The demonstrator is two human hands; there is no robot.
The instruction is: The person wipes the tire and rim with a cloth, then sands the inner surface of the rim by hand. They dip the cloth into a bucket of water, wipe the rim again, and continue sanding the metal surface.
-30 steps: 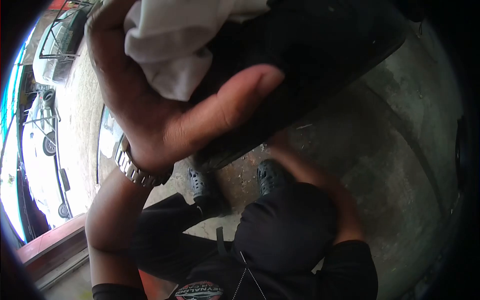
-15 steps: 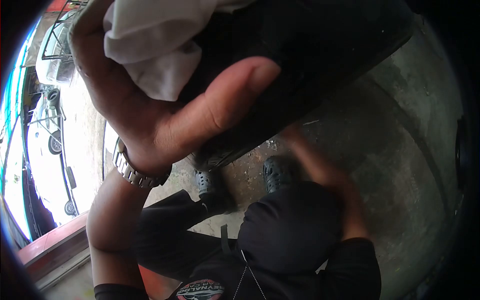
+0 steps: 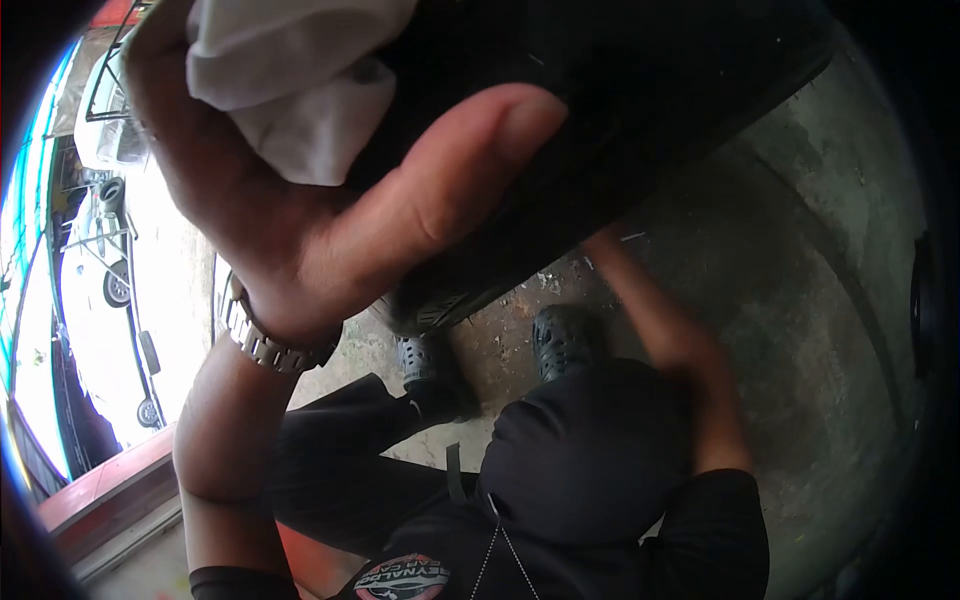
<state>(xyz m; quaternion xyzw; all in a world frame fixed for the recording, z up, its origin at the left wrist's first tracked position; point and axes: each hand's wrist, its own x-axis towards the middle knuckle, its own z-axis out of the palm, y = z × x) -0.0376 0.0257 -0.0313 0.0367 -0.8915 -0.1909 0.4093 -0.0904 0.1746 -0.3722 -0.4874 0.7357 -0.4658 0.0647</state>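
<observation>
My left hand (image 3: 400, 215), with a metal watch (image 3: 265, 340) on its wrist, is in the upper left of the head view. Its thumb stretches across the surface of a large black object (image 3: 620, 110), whose kind I cannot make out. A bunched white cloth (image 3: 300, 90) sits between the palm and the curled fingers, against that object. From the lower right, my right forearm (image 3: 660, 320) reaches up beneath the black object. The lower edge of the object covers most of my right hand, so its fingers are hidden.
Below are my dark clog shoes (image 3: 565, 340) on a stained concrete floor (image 3: 800, 330). My black-clad knee (image 3: 590, 450) rises in the lower middle. A red-edged ledge (image 3: 110, 485) runs along the lower left, with white vehicles (image 3: 100, 250) in bright light beyond.
My left hand and the white cloth have shifted slightly up and left in the view. The right forearm has moved slightly to the right, its hand still behind the black object.
</observation>
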